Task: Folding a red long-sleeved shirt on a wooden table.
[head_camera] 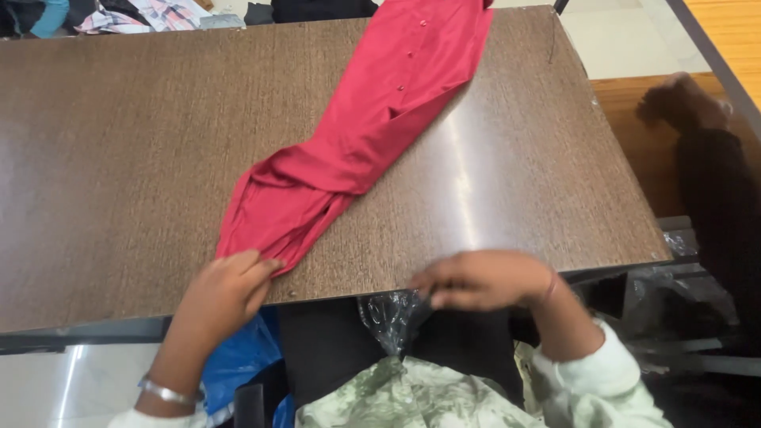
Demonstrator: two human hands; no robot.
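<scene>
Dark wood-grain table [119, 158] fills the view, bare at 9 o'clock. Left hand [226, 289] at 7 o'clock, fingers closed on the near end of a red shirt [372, 127], which runs diagonally toward 1 o'clock. Right hand [483, 279] at 5 o'clock on the table's near edge, fingers curled over clear plastic wrap [388, 317]; grip on it unclear.

Red buttoned shirt [361, 143], loosely folded lengthwise (creased, bunched near its lower end), lying diagonally across brown table [119, 158]
</scene>
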